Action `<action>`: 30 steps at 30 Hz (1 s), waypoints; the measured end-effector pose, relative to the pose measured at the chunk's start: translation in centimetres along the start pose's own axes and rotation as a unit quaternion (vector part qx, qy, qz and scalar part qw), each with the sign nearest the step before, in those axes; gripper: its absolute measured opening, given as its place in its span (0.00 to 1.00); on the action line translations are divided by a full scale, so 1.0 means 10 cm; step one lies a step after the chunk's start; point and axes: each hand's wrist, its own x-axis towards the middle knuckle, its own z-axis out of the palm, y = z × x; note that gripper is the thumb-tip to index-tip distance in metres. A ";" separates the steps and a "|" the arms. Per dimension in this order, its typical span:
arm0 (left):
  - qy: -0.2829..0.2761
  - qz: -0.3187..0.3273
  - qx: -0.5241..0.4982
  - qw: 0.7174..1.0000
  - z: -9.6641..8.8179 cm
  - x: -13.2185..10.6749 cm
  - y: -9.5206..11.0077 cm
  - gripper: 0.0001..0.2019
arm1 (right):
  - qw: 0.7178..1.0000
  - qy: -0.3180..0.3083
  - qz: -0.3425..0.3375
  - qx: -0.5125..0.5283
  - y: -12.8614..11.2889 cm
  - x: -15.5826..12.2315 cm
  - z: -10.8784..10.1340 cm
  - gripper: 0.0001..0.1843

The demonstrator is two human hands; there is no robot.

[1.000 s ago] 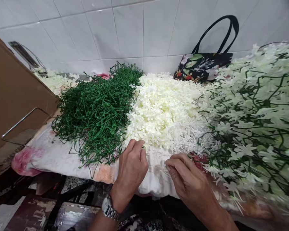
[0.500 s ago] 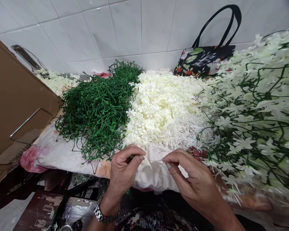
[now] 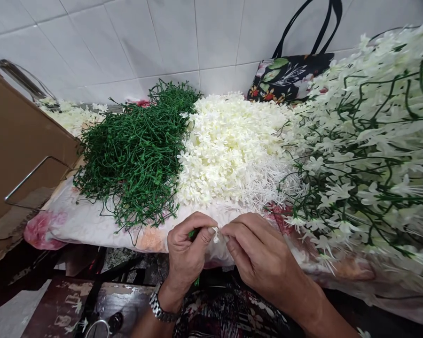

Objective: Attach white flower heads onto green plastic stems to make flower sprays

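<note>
A green plastic stem (image 3: pixel 196 281) runs through the pinched fingers of my left hand (image 3: pixel 185 251), its lower end showing below the palm. At those fingertips is a small white artificial flower (image 3: pixel 216 236). My right hand (image 3: pixel 264 251) is closed in a pinch right beside the flower, its fingertips meeting the flower's right side; what lies between them is too small to make out. Beyond my hands lie a heap of green stems (image 3: pixel 130 155), a pile of white flower heads (image 3: pixel 218 150) and a patch of thin white stamens (image 3: pixel 268 180).
Stemmed white flowers (image 3: pixel 359 178) are heaped high on the right. A floral cloth (image 3: pixel 91 225) covers the work surface. On the left stands a cardboard box (image 3: pixel 24 150) with a metal handle. A black floral bag (image 3: pixel 289 77) leans against the tiled wall (image 3: pixel 172 42).
My right hand has moved left, closing the gap to my left fingertips. The white flower now shows between the hands. The whole view has shifted slightly.
</note>
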 end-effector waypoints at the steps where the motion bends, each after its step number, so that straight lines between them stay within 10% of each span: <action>1: 0.002 0.007 0.009 1.000 0.01 0.00 0.01 0.05 | 1.000 -0.004 0.001 -0.004 0.00 0.00 0.00 0.10; 20: 0.014 -0.096 0.024 0.995 0.11 -0.10 0.02 0.06 | 0.994 0.061 0.074 0.053 0.03 -0.07 0.17 0.08; 30: -0.019 -0.173 -0.056 0.983 0.11 -0.07 0.10 0.03 | 0.985 -0.026 0.114 0.124 0.10 -0.09 0.00 0.16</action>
